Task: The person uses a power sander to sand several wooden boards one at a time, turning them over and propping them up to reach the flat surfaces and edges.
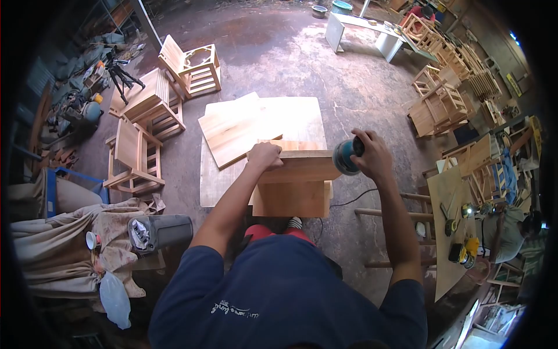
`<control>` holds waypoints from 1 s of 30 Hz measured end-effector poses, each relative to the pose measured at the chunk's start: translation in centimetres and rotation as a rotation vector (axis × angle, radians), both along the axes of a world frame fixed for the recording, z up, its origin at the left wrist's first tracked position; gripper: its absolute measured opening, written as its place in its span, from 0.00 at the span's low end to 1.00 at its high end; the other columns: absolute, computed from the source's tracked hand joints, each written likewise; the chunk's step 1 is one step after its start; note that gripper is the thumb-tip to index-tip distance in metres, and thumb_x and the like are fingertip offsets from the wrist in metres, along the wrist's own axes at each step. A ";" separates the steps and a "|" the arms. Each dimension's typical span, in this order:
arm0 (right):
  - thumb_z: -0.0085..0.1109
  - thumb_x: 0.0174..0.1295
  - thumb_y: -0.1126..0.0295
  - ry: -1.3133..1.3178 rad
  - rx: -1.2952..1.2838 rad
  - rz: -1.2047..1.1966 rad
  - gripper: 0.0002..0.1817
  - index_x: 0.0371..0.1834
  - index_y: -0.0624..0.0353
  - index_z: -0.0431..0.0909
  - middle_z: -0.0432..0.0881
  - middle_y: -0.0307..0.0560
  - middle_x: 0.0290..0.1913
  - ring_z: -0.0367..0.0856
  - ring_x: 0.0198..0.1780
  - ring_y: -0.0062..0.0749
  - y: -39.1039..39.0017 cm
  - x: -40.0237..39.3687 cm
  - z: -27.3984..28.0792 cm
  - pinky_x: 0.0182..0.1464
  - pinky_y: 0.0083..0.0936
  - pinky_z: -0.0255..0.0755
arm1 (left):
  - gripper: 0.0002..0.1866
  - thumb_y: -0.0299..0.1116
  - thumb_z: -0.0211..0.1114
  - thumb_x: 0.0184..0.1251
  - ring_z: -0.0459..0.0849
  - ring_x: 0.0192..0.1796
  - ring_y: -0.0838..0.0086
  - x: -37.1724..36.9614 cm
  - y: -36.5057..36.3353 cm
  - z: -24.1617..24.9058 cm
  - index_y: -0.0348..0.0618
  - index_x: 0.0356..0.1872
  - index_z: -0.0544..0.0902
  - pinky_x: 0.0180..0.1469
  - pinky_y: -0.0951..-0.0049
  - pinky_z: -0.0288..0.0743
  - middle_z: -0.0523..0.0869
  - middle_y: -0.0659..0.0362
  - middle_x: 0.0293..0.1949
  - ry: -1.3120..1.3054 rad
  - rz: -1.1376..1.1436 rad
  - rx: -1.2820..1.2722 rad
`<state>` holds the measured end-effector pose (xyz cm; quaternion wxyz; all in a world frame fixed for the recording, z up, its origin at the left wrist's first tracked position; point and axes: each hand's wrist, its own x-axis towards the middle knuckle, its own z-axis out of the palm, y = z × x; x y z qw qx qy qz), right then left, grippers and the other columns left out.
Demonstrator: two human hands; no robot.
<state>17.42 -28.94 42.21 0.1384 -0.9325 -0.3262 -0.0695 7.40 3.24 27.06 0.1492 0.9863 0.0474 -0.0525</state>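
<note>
My left hand [265,156] is closed over the upper edge of a wooden board [305,170], near its left end. In my right hand [376,157] is a teal orbital sander [343,159], the fingers wrapped round its black handle. The sander's round pad stands on edge against the right end of that board. Below the board is another wooden piece [290,201] with a broad flat face. A dark cord [356,198] trails beneath the sander. Behind them, a loose wooden panel [229,131] lies on the pale worktable [311,113].
Wooden chairs [189,67] stand at left beside a tripod [119,75]. A grey bin [168,231] is near my left side. To the right, a plywood-topped table [447,192] carries a yellow drill [464,253], with another person [517,235] beside it. Stacked chair frames [439,104] line the right.
</note>
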 end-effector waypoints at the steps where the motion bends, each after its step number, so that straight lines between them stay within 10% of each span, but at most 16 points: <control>1: 0.77 0.48 0.65 0.013 -0.018 0.018 0.39 0.69 0.34 0.79 0.82 0.44 0.64 0.83 0.63 0.51 1.0 0.5 -0.1 0.62 0.46 0.83 | 0.13 0.42 0.70 0.47 0.93 0.38 0.52 -0.3 0.3 -0.4 0.50 0.33 0.91 0.44 0.52 0.88 0.92 0.48 0.31 -0.041 0.007 -0.009; 30: 0.77 0.49 0.66 0.046 -0.158 0.017 0.35 0.65 0.34 0.80 0.83 0.39 0.62 0.84 0.62 0.49 6.9 -1.8 -0.1 0.60 0.45 0.84 | 0.12 0.42 0.71 0.50 0.94 0.33 0.54 -0.8 -0.7 -1.8 0.48 0.32 0.90 0.38 0.54 0.87 0.91 0.49 0.26 -0.135 -0.061 0.027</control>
